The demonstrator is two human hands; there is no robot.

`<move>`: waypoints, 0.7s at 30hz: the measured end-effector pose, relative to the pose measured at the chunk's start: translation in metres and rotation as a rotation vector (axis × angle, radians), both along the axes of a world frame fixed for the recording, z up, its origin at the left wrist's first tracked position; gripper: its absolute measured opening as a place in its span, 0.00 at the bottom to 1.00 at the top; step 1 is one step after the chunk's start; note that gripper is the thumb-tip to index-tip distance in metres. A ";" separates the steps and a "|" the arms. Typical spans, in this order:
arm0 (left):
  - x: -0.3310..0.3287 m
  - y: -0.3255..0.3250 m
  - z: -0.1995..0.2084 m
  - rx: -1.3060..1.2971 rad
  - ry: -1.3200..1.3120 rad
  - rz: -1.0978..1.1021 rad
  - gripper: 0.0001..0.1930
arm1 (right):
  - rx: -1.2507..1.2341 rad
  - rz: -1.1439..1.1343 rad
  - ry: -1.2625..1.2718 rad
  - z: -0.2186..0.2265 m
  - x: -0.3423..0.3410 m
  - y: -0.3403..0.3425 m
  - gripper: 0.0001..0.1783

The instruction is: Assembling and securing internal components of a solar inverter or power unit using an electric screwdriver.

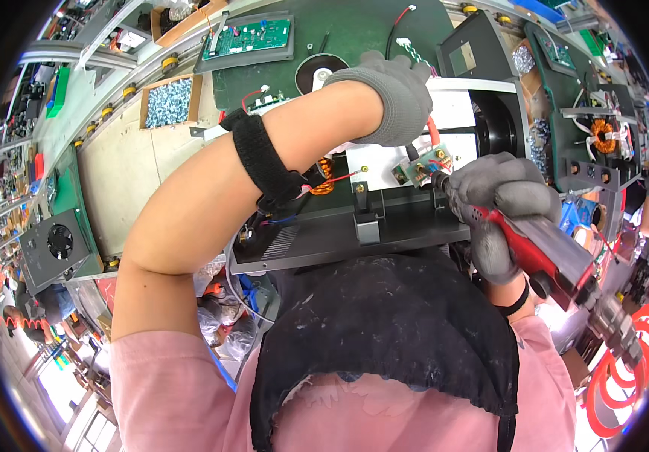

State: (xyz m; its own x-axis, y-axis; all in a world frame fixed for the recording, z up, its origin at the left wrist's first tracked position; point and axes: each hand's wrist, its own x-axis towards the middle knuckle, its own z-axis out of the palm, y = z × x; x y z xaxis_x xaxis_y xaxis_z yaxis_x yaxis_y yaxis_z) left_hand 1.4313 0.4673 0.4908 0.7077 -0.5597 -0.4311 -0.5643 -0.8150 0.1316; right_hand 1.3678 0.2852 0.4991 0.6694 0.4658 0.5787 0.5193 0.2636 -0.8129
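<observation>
My right hand [501, 188], in a grey glove, is wrapped round a red and grey pneumatic screwdriver [539, 252]. The tool's nose reaches the edge of a small green circuit board [426, 169] on a white panel. That panel lies inside a dark metal chassis [302, 245] in front of me. My left hand [396, 98], gloved too, is at the white panel's far side. Its fingers bend over the far edge, and what they hold, if anything, is hidden. Under my left forearm a copper-wound coil [323, 177] shows in part.
Beyond the chassis lie a black round disc [321, 73] and a green circuit board [253, 38] on a tray. A cardboard box of small metal parts [169, 103] stands left. At right are another board with a toroid coil [604, 137] and a coiled red hose [603, 399].
</observation>
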 end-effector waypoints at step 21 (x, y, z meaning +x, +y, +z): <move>-0.064 0.010 -0.013 -0.038 -0.605 0.241 0.13 | 0.070 -0.096 0.146 0.001 0.003 0.004 0.18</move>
